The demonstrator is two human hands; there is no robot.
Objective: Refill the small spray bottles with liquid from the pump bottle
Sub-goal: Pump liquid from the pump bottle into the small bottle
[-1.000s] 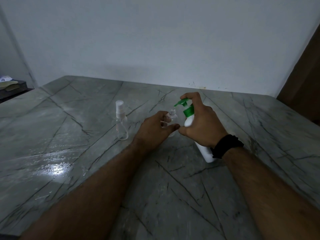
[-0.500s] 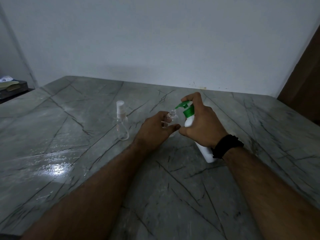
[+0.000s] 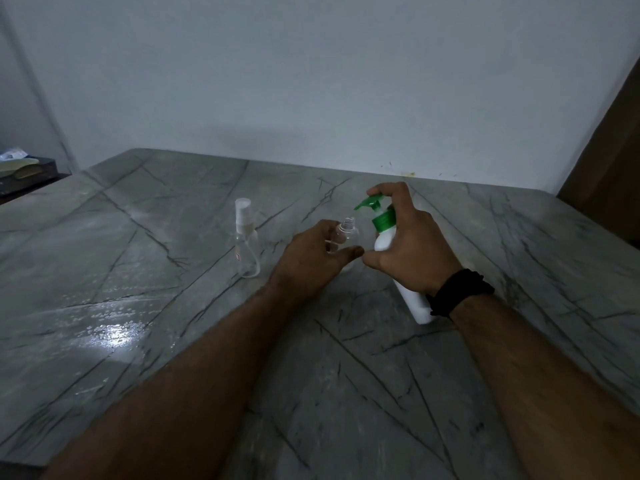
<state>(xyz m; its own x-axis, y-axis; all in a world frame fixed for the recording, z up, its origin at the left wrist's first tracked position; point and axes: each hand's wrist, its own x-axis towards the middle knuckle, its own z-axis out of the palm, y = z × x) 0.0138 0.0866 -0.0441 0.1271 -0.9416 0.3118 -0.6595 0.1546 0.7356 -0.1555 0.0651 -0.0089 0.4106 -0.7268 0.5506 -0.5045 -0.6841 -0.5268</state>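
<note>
Fingers of the left hand [image 3: 311,258] are curling round the open spray bottle [image 3: 343,233], while the right hand [image 3: 412,244], forefinger atop the green pump, is gripping the tilted pump bottle [image 3: 384,237] just beside them, so filling appears under way, calling next for a press with the spout over the neck.

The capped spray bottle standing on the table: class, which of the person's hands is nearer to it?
Left. The left hand holds the open bottle just right of the capped spray bottle; the right hand grips the pump bottle farther right.
</note>
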